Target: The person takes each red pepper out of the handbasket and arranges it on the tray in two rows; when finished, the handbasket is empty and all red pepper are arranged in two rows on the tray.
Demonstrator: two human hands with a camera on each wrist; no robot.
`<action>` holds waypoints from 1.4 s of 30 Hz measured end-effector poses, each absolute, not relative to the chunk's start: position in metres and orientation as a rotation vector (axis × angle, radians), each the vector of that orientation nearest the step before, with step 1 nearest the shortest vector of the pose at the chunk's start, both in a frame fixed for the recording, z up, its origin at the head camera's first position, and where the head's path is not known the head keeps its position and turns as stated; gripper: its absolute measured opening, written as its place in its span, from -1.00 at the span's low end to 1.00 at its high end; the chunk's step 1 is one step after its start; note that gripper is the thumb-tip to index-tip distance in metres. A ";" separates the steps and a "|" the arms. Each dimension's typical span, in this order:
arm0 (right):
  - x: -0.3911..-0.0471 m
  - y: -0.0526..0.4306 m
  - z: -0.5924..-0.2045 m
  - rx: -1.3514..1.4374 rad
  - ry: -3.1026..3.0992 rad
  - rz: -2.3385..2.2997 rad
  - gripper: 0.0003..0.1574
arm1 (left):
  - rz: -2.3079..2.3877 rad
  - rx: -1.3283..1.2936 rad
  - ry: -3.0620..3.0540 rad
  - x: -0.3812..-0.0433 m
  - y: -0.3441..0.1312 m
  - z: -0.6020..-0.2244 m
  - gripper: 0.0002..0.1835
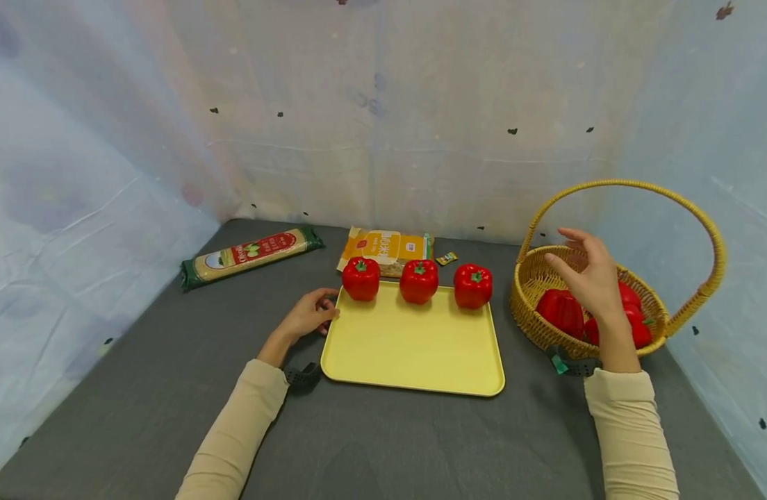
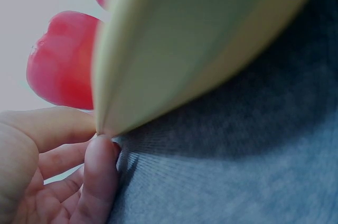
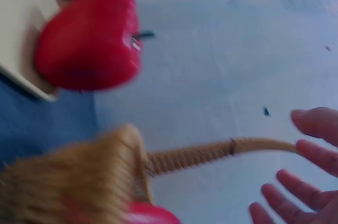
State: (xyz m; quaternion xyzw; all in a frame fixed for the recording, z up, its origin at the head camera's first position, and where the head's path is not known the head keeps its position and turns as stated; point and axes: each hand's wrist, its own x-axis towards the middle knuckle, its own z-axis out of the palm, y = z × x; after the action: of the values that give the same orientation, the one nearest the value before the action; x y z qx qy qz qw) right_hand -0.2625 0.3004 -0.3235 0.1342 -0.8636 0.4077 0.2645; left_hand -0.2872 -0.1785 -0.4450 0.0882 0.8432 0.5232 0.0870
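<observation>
At the left edge of a yellow tray (image 1: 411, 347), my left hand (image 1: 311, 310) pinches the rim between thumb and fingers, as the left wrist view shows close up. Three red bell peppers stand in a row along the tray's far side: a left pepper (image 1: 361, 278), a middle pepper (image 1: 419, 283) and a right pepper (image 1: 473, 288). My right hand (image 1: 590, 278) is over the wicker basket (image 1: 526, 305), fingers spread and holding nothing. Below it, several red peppers (image 1: 560, 312) lie in the basket, partly hidden by the hand and wrist.
The basket's tall handle (image 1: 633, 184) arches up beside the right hand. Behind the tray lies an orange food packet (image 1: 386, 244), with a tiny yellow sachet (image 1: 446, 258) to its right. A long pasta packet (image 1: 252, 255) lies at the back left. Plastic sheeting (image 1: 421, 125) hangs behind the table.
</observation>
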 end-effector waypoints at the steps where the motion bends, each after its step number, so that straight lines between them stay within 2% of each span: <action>1: -0.263 0.306 -0.321 0.336 -2.375 1.091 -0.38 | 1.558 0.262 2.513 -0.287 -0.179 -0.445 -0.49; 6: -0.266 0.331 -0.310 0.235 -2.515 1.081 -0.36 | 1.552 0.265 2.522 -0.287 -0.179 -0.443 -0.49; 13: -0.278 0.363 -0.316 0.108 -2.545 1.088 -0.36 | 1.548 0.264 2.529 -0.286 -0.180 -0.443 -0.50; 17: -0.278 0.371 -0.315 0.082 -2.642 1.024 -0.26 | 1.547 0.265 2.529 -0.286 -0.180 -0.444 -0.50; 24: -0.287 0.384 -0.320 0.002 -2.717 1.038 -0.27 | 1.538 0.238 2.533 -0.286 -0.179 -0.444 -0.50; 34: -0.290 0.400 -0.337 -0.135 -2.755 1.117 -0.14 | 1.543 0.246 2.522 -0.287 -0.179 -0.445 -0.50; 42: -0.290 0.411 -0.348 -0.294 -2.804 1.141 -0.04 | 1.532 0.279 2.509 -0.263 -0.168 -0.410 -0.50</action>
State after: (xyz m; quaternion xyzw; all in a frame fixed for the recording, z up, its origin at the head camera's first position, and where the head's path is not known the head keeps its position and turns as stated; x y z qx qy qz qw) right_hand -0.2896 0.4110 -0.3481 -0.0966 -0.9208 0.3746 0.0502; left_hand -0.2633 -0.1681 -0.4101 0.0940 0.8459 0.5165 0.0942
